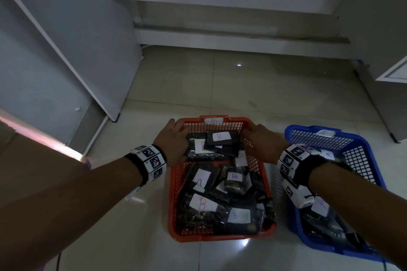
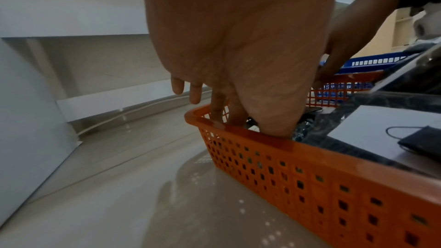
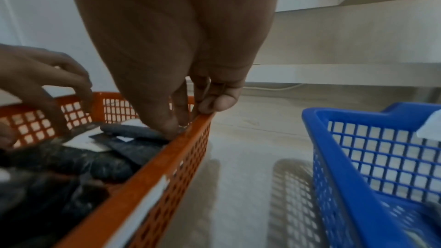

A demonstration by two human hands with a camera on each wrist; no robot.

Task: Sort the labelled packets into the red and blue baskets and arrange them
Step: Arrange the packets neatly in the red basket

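The red basket (image 1: 174, 185) stands on the floor, full of dark packets with white labels, most marked B (image 1: 219, 137); one label (image 1: 201, 177) looks like an A. My left hand (image 1: 174, 142) is at its far left corner, where thumb and two straight fingers (image 2: 218, 108) reach down inside the wall. My right hand (image 1: 262, 141) is at the far right corner and pinches the rim (image 3: 203, 118), thumb inside on a packet. The blue basket (image 1: 308, 128) stands to the right and holds packets labelled A (image 1: 328, 154).
A narrow strip of tiled floor (image 1: 278, 193) separates the two baskets. An open white cabinet door (image 1: 66, 55) stands at the left. Another cabinet (image 1: 392, 72) is at the right, and a low step (image 1: 220, 37) runs along the back.
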